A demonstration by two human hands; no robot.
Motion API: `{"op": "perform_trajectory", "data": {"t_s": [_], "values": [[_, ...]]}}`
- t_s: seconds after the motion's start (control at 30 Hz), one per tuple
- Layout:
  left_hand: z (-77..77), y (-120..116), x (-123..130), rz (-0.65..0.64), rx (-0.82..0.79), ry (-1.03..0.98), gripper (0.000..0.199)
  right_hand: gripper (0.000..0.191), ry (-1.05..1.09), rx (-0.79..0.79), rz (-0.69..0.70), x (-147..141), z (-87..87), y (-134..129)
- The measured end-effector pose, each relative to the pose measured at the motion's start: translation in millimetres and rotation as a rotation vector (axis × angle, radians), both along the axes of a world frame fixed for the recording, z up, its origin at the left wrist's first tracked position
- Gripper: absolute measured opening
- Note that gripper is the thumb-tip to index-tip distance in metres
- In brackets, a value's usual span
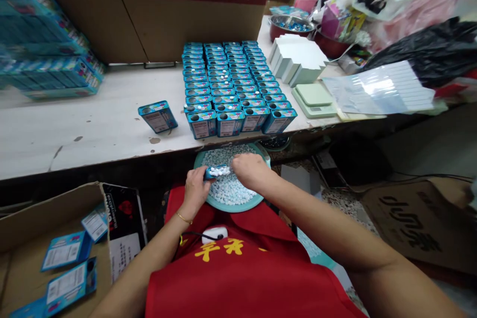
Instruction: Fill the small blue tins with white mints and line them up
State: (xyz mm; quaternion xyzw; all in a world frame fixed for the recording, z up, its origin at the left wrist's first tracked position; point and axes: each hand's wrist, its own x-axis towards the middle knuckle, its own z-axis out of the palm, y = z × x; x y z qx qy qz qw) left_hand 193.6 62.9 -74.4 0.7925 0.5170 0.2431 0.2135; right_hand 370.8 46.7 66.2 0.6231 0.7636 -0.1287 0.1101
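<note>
shows flat blue packs (64,250) inside an open cardboard carton (48,202). stands a lone blue box (158,118) on the white table (108,119). clamps the left hand (196,190) on an open box (208,174) of white pellets, above a teal basin (231,209) of more. sets packed rows of blue boxes (231,84) behind. curls the right hand (250,169) near the open box's right end; cannot tell whether its fingertips meet. puts a pale green scale (315,101) farther right.
</note>
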Motion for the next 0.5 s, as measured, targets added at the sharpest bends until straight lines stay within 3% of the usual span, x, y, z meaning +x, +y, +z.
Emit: {"op": "perform_trajectory", "data": {"t_s": [0.17,0.27,0.33,0.4,0.5], "values": [[-5.6,1,-3,0.029,-0.016,-0.002,0.036,0.029,-0.011,0.021,0.022,-6,14.1,0],[-8.1,2,-8,0.063,-0.032,-0.034,0.036,0.029,-0.029,0.036,-0.033,22,1.9,-6],[-8.0,2,-12,0.072,-0.038,-0.059,0.036,0.031,-0.033,0.026,-0.104,46,-22.9,-12],[-6.4,3,-17,0.082,-0.043,-0.076,0.037,0.034,-0.011,-0.015,-0.204,63,-59.2,-18],[-3.2,3,-24,0.114,-0.058,-0.088,0.037,0.036,0.069,-0.117,-0.348,60,-120.2,-23]]}}
